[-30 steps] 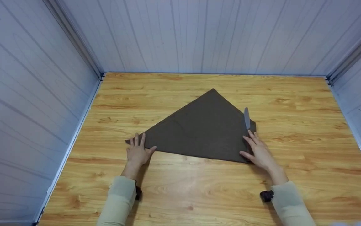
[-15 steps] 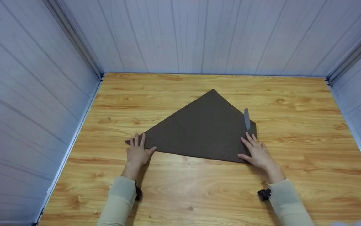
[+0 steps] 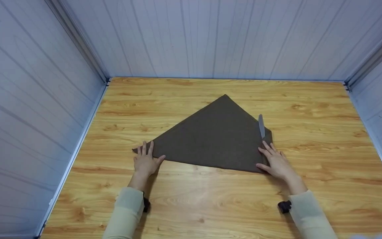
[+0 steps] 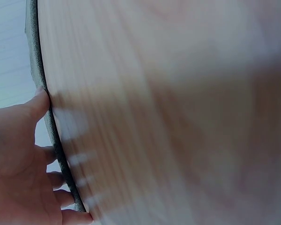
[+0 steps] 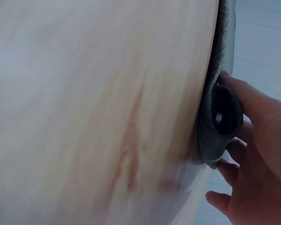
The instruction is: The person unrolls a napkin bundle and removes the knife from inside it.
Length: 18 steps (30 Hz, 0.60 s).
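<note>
A dark brown cloth napkin (image 3: 207,136) lies folded to a broad point at the far side, its right end rolled over in a tube. From the roll the grey blade of a table knife (image 3: 261,125) sticks out; the rest of it is hidden by cloth and fingers. My left hand (image 3: 145,163) rests on the napkin's narrow left corner, fingers spread and straight. At the right end, my right hand (image 3: 277,165) holds the roll (image 5: 225,112) between thumb and fingers. In the right wrist view, a small pale spot shows inside the tube.
The napkin lies on a wood-grain table (image 3: 191,202). White panel walls (image 3: 197,39) stand along its back and both sides. Dark wrist cameras (image 3: 284,207) hang below the sleeves, close over the tabletop.
My right hand slides slightly nearer and to the left, then back to the right along the roll. The left hand, knife and napkin's far point stay nearly where they were.
</note>
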{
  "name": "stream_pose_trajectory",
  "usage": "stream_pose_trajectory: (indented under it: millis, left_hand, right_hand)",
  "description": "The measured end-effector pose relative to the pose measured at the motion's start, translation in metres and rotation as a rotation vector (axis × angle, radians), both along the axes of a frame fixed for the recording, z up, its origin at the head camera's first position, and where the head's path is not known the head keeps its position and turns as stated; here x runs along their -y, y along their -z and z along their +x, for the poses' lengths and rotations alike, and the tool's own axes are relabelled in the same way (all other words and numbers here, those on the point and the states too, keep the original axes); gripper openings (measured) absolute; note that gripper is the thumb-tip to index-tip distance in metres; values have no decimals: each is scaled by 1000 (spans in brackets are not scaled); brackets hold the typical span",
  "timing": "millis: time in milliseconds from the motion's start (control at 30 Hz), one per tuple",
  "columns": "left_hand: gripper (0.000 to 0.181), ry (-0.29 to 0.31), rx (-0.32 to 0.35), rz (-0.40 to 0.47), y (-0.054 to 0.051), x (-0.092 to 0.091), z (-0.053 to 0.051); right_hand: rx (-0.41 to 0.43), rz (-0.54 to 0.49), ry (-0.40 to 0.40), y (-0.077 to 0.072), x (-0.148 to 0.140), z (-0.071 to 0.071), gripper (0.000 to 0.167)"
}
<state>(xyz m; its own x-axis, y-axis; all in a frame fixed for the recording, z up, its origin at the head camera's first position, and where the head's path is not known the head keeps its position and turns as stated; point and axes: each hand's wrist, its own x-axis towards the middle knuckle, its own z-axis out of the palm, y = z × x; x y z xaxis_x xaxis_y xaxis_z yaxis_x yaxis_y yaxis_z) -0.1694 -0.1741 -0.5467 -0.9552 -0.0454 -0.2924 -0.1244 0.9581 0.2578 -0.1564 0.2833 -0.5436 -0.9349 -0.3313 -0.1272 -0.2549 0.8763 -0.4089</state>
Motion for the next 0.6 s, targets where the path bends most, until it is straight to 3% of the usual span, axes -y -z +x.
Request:
stream_pose_trajectory:
  millis: [600]
  left_hand:
    - [77, 12, -22, -8, 1, 0, 0]
  right_hand:
    - [-62, 15, 13, 1, -10, 3, 59]
